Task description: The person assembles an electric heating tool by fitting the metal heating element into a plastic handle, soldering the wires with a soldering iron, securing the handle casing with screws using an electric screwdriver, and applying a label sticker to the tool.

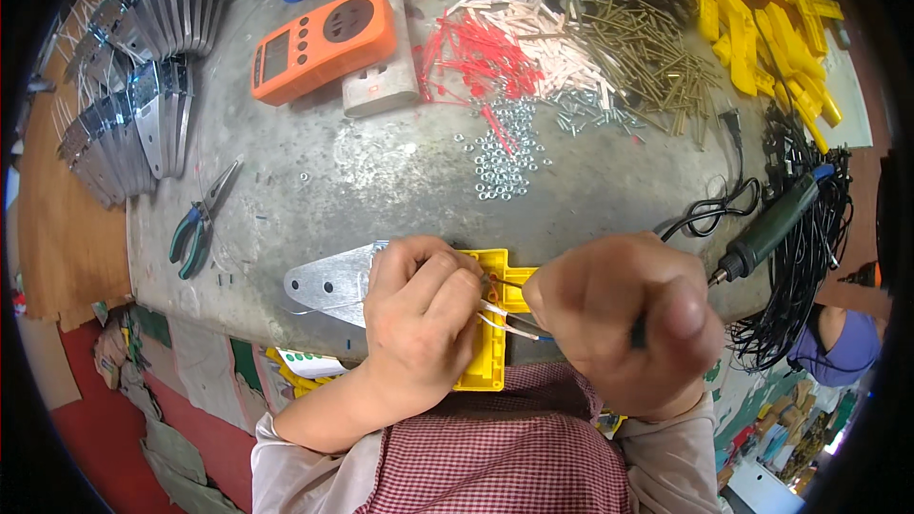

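Scuffed grey bench [381,181]; left hand [419,319] pinches boxy yellow plastic housing [490,347].

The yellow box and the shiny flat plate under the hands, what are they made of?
The yellow box looks like moulded plastic: bright, even colour, smooth with a slight gloss. The flat plate beside it, under the left hand, looks like bare metal, probably steel or aluminium: silvery, reflective, thin, with drilled holes.

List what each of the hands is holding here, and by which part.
The left hand grips the yellow plastic housing by its left side, against a metal plate. The right hand closes round a dark thin tool; its grip point is hidden.
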Demonstrator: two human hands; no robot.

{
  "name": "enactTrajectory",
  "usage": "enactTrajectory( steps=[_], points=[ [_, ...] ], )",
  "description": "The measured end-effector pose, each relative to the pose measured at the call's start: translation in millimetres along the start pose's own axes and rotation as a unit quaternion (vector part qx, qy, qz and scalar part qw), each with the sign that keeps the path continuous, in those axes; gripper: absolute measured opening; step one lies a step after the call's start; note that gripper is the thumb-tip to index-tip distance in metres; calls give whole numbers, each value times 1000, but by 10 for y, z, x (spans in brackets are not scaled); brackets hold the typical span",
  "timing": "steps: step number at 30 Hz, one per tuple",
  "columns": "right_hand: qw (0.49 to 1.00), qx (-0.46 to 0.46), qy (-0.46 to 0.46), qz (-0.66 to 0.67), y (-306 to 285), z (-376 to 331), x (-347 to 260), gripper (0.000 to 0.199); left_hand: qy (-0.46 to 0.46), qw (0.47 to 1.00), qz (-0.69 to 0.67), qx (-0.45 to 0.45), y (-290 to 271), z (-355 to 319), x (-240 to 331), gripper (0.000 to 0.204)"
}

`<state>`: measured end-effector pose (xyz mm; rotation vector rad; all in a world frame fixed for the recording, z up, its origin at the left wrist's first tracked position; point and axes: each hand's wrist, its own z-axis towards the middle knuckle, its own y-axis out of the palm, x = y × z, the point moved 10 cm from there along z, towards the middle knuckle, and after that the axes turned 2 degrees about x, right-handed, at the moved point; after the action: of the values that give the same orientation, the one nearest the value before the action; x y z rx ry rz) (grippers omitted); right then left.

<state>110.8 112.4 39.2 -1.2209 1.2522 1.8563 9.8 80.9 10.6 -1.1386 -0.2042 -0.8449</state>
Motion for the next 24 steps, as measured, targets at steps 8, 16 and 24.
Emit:
enactTrajectory(
  steps=[8,16,24],
  points=[
    [966,-101,-86,-221,311,162,-62,51,-44,967,-225,110,-575,302,17,24],
    [806,244,-36,-538,-99,549,-255,21,168,946,-216,174,-583,506,736,15],
    [577,475,59,-662,1042,-1094,-97,39,175,955,-226,76,-434,409,664,13]
  ],
)
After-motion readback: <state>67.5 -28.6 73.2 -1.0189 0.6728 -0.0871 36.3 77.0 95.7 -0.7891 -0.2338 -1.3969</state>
